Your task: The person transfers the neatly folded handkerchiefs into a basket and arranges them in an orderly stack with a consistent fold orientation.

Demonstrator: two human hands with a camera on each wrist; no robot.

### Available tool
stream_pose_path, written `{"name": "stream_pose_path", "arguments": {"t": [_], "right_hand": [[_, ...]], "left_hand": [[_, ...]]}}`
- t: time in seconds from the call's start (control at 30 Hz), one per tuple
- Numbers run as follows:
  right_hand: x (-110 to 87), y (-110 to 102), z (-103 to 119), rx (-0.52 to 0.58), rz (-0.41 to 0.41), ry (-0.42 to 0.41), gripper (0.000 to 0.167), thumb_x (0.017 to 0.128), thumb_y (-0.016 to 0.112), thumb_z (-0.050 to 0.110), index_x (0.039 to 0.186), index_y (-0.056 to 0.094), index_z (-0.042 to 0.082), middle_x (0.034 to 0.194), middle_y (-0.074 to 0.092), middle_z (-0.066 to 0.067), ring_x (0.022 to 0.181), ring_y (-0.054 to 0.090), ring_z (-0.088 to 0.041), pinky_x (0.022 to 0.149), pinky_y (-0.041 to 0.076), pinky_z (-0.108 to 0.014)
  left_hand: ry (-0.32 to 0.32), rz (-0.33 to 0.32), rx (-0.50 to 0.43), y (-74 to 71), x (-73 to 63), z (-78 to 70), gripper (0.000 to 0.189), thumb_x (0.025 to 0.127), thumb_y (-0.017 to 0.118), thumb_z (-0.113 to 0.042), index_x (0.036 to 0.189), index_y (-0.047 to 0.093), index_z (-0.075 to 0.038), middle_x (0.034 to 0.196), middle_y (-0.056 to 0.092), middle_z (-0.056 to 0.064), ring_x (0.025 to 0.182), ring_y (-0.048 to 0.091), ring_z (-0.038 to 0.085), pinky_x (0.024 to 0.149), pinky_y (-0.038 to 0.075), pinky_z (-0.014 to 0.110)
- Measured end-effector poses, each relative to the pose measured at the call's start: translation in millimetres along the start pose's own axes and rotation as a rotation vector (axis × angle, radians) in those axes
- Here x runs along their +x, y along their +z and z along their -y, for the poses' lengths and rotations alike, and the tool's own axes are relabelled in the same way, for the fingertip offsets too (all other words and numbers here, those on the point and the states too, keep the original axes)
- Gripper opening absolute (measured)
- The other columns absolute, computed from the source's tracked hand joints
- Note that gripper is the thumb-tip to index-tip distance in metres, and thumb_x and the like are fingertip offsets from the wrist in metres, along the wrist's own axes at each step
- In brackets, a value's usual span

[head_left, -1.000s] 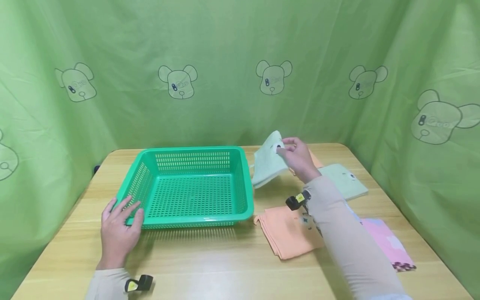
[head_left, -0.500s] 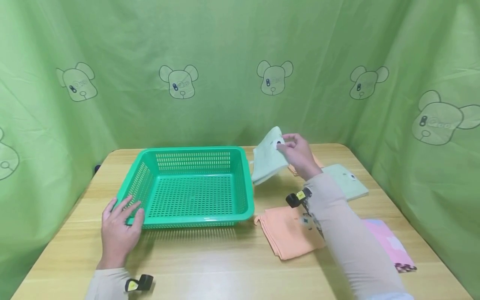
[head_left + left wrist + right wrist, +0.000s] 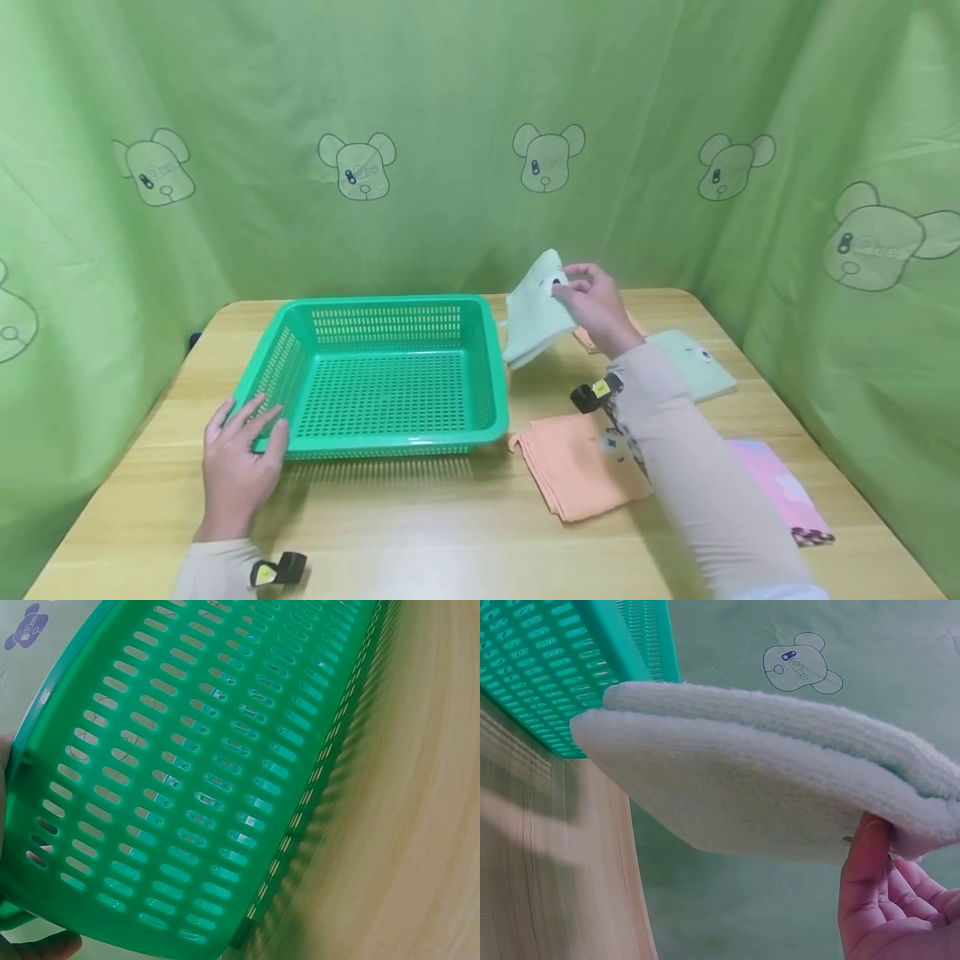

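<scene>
In the head view, a folded pale green towel (image 3: 534, 312) with a small animal-face print hangs tilted above the table. My right hand (image 3: 598, 307) pinches it by its upper right edge. Thumb and fingers show on its edge in the right wrist view, where the towel's thick folded layers (image 3: 742, 757) face the camera. Just left of the towel stands a green plastic basket (image 3: 382, 438) with slotted walls and nothing inside. My left hand (image 3: 242, 462) rests spread over its near left corner. In the left wrist view, only fingertips show beside the basket wall (image 3: 172, 780).
An orange folded towel (image 3: 577, 471) lies right of the basket. Farther right are another pale green towel (image 3: 693, 362) and a pink one (image 3: 776, 483), partly behind the right sleeve. Another orange cloth (image 3: 585, 338) peeks out behind the right hand. Green curtains surround the wooden table (image 3: 390, 533).
My right hand has lifted the pale green towel slightly upward. The left hand and the basket have stayed in place.
</scene>
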State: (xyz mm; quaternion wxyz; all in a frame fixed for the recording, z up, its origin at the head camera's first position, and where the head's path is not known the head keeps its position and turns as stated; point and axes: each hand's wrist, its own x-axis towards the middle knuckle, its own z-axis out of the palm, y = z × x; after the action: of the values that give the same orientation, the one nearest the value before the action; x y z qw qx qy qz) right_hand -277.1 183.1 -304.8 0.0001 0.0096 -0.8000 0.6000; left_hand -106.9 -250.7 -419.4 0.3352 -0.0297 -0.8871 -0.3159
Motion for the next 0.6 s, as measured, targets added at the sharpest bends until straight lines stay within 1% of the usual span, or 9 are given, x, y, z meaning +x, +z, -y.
{"name": "stream_pose_path", "arguments": {"t": [0.27,0.6], "right_hand": [[0.5,-0.8,4.4,-0.022,-0.011,-0.010,0.049,0.095,0.059,0.014,0.139,0.039,0.005,0.119,0.055,-0.016,0.098,0.058,-0.026,0.084,0.053,-0.033],[-0.6,-1.6,10.0,0.007,-0.019,-0.025,0.047,0.095,0.057,0.012,0.138,0.039,0.004,0.118,0.055,-0.016,0.094,0.059,-0.024,0.079,0.055,-0.029]], "left_hand": [[0.001,0.001,0.013,-0.3,0.2,-0.6,0.030,0.089,0.059,-0.020,0.106,0.069,0.003,0.125,0.059,0.027,0.131,0.035,0.047,0.113,0.017,0.051],[0.003,-0.001,0.011,0.1,0.2,-0.5,0.030,0.089,0.059,-0.020,0.106,0.069,0.003,0.124,0.060,0.027,0.131,0.036,0.047,0.113,0.017,0.052]]}}
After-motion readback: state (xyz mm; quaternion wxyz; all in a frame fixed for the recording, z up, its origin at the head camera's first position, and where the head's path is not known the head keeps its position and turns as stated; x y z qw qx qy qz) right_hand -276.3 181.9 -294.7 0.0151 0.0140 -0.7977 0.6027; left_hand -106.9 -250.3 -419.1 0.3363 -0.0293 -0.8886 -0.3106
